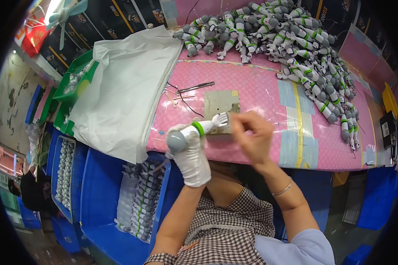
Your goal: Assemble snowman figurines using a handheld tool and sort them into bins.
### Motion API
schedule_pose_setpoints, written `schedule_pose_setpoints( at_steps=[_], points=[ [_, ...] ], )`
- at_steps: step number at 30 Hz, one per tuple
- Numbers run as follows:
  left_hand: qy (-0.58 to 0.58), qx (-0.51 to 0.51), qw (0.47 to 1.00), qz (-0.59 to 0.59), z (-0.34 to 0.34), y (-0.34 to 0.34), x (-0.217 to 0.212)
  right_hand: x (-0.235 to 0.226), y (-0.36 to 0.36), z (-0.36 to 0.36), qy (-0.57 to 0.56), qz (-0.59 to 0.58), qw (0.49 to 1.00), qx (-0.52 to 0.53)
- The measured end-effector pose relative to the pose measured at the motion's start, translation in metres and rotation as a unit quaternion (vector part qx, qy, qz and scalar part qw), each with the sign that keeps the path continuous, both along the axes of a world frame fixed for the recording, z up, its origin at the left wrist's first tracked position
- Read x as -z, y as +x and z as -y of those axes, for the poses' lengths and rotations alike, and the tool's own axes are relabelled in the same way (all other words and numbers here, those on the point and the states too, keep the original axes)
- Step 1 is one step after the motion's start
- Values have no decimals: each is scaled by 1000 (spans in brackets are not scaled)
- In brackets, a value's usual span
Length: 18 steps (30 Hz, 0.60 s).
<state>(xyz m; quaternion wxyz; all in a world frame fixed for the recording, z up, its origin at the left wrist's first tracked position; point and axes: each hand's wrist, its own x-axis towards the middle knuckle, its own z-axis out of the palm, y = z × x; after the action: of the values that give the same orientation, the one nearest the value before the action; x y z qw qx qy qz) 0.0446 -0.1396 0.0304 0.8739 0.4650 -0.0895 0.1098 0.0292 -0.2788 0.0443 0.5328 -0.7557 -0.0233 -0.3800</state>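
At the bottom of the frame, a person sits in a brown-and-white checked apron [225,227], both forearms reaching up toward the centre. A blue bin [99,207] at lower left holds rows of toy arms, white, grey and green. Just left of centre, the left hand [191,165], in a white glove, has its fingers wrapped around a toy arm [198,128], white with a green band; its grey ball end points left and its small open hand points right. Right of centre, the bare right hand [255,136] has its fingers curled close beside the toy's small hand; whether they touch it or pinch anything cannot be told. A bracelet [282,190] circles that wrist. Beyond the hands, on a pink table [256,90], lies a square metal plate [214,102], partly behind the toy arm, with dark tweezers [199,87] up and to its left. A crumpled white sheet [124,84] spreads across the upper left, beside green trays [93,73]. A large heap of similar toy arms [305,48] fills the upper right.
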Motion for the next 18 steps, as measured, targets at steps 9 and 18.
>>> schedule_pose_setpoints(
  at_steps=[9,18],
  points=[
    [-254,307,903,-161,-35,34,-66,33,2,117,-417,-114,884,177],
    [-371,426,787,-248,-17,33,-32,-11,-33,-1,190,-158,847,-471]
  ],
)
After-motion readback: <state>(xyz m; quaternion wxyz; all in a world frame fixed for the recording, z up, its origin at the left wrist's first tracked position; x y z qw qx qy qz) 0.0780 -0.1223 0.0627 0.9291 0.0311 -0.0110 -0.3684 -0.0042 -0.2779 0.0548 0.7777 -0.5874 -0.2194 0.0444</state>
